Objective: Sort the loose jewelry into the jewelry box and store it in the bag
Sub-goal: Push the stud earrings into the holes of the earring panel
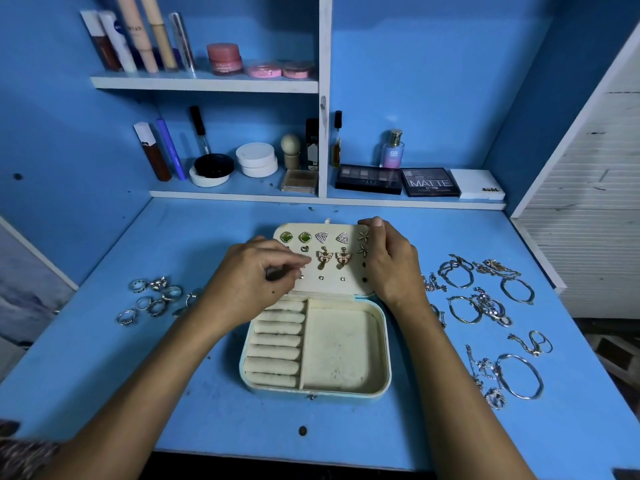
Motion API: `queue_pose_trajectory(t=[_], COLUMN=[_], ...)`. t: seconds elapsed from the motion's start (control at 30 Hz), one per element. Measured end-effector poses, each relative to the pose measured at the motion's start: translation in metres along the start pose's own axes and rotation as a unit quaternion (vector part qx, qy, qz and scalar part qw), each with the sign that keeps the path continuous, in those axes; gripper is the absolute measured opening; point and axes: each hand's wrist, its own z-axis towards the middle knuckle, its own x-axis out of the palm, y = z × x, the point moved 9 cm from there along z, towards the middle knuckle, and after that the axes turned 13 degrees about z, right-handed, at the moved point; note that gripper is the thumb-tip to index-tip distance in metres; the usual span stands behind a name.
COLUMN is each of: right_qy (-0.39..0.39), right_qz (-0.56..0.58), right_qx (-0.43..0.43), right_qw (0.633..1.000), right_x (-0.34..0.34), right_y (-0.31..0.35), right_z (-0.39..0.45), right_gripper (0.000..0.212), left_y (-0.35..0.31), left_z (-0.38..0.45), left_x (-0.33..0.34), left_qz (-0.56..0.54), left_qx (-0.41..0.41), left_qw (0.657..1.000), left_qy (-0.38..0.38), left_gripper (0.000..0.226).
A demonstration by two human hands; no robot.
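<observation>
Left hand covers left part of the jewelry box lid, earrings under it hidden; whatever its fingertips pinch too small to tell; right hand hides lid's right edge and half of the starfish studs; right forearm cuts across some chains; tall tubes on top shelf cropped by frame edge; patterned sleeve cut off bottom left; tiny studs on lid unreadable.

On the blue desk lies a cream-lined, pale blue box; in its lid sit green studs (a pair) and gold butterflies. Silver rings left of the box, silver-gold bangles right.
</observation>
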Motion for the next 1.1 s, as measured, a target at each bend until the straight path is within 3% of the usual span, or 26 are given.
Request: queue_pose_trajectory(t=[0.17, 0.33, 0.4, 0.5, 0.7, 0.93, 1.1], right_qy=[-0.001, -0.003, -0.002, -0.003, -0.008, -0.015, -0.009], right_qz=[0.006, 0.009, 0.007, 0.006, 0.003, 0.0, -0.033], right_qx=[-0.002, -0.008, -0.008, -0.006, -0.011, -0.006, 0.007], right_qw=[1.0, 1.0, 1.0, 1.0, 1.0, 1.0, 0.999], right_x=[-0.001, -0.002, -0.001, -0.001, -0.002, -0.002, 0.0], right_y=[0.001, 0.001, 0.002, 0.001, -0.002, -0.001, 0.002], right_z=[-0.001, -0.002, -0.002, -0.001, 0.0, -0.002, 0.008], right_gripper=[0.044, 0.044, 0.044, 0.044, 0.044, 0.045, 0.049], left_y=[0.019, 0.051, 0.049, 0.044, 0.052, 0.053, 0.055], left_z=[0.001, -0.008, -0.011, -0.01, -0.013, -0.014, -0.014], left_x=[-0.014, 0.023, 0.031, 0.038, 0.048, 0.049, 0.05], left_qz=[-0.008, -0.149, -0.179, -0.203, -0.203, -0.204, -0.202], left_qx=[-0.082, -0.242, -0.244, -0.227, -0.234, -0.231, -0.24], left_qw=[0.993, 0.958, 0.95, 0.946, 0.942, 0.943, 0.942], left_qy=[-0.086, 0.034, 0.074, 0.106, 0.131, 0.127, 0.117], left_gripper=[0.033, 0.066, 0.061, 0.028, 0.049, 0.043, 0.052])
